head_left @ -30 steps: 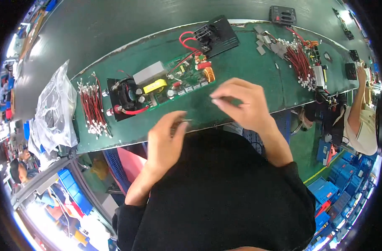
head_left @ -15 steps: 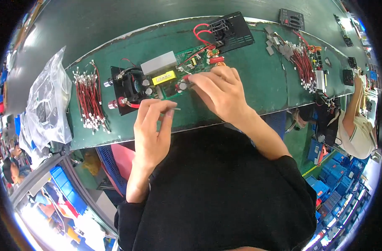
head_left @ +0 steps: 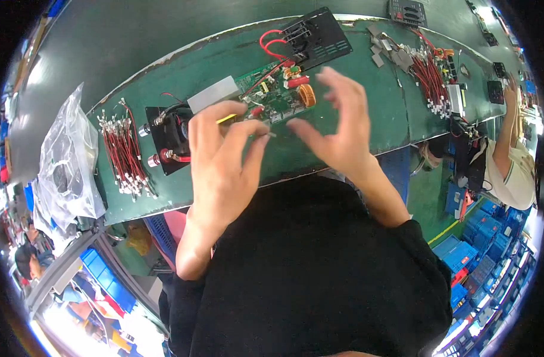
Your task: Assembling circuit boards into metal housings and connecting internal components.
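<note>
Fingers [head_left: 258, 127] of the left hand [head_left: 215, 163], in the head view, are pinched together on one thin pale piece [head_left: 272, 135] just off the near side of the circuit board [head_left: 278, 98]; whether it touches the board, I cannot tell. The right hand [head_left: 344, 131], blurred, has its fingers apart and holds nothing visible, near the large orange coil [head_left: 307, 95]. With so little to grip, a slack pinch could drop the piece among the components; the left hand covers part of the board, so a knuckle could knock something unseen. A snag on the red cables [head_left: 272, 43] could drag the board. Counted: one board, midway between the bench [head_left: 382, 110]'s far and near edges; one grey block [head_left: 213, 94]; one yellow block [head_left: 227, 119], mostly hidden; two looped red cables; two black panels beside the board, one toward the far edge [head_left: 328, 44], one toward the left end [head_left: 160, 134]; one clear bag [head_left: 69, 166] at the left end; two wire bundles, one toward the left end [head_left: 124, 152], one toward the right [head_left: 428, 86], their wires too tangled to count.
</note>
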Demonstrator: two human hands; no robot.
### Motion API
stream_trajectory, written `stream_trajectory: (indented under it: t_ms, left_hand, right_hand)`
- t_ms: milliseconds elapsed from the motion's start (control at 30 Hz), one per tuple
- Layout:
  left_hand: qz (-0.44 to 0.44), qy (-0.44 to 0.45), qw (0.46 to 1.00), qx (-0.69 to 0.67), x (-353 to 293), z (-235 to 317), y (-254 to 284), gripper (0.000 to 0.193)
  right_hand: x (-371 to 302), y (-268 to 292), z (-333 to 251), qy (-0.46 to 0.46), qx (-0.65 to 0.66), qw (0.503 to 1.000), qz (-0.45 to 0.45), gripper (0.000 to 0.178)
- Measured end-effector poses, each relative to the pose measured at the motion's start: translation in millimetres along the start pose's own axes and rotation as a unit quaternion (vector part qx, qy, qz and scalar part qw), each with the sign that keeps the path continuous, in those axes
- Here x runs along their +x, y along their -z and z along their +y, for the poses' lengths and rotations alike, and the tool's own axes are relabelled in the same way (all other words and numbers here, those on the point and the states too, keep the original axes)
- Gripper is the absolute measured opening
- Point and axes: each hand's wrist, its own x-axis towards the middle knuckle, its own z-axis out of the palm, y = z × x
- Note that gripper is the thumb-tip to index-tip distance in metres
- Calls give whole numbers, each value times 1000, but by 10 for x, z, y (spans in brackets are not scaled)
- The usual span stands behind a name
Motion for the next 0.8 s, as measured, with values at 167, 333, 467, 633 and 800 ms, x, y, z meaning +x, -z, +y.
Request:
stream_trajectory:
  t_ms: [167,333,467,633,800]
  left_hand:
    - [11,-112,986,124,179,-77,-279,17]
    - [20,-99,977,188,188,-193,-394,22]
    - [14,-79,975,207,183,-211,-407,33]
    - [10,-81,971,226,174,-164,-463,36]
    - [23,-73,963,259,126,-144,-530,41]
  right_hand:
    - [-334,287,172,-158,32,984,81,70]
    - [-546,344,234,-190,7,976,107,69]
    - [-647,351,252,-207,30,971,116,67]
    - [-743,387,271,-239,47,961,127,65]
    - [-782,376,302,-225,54,962,147,62]
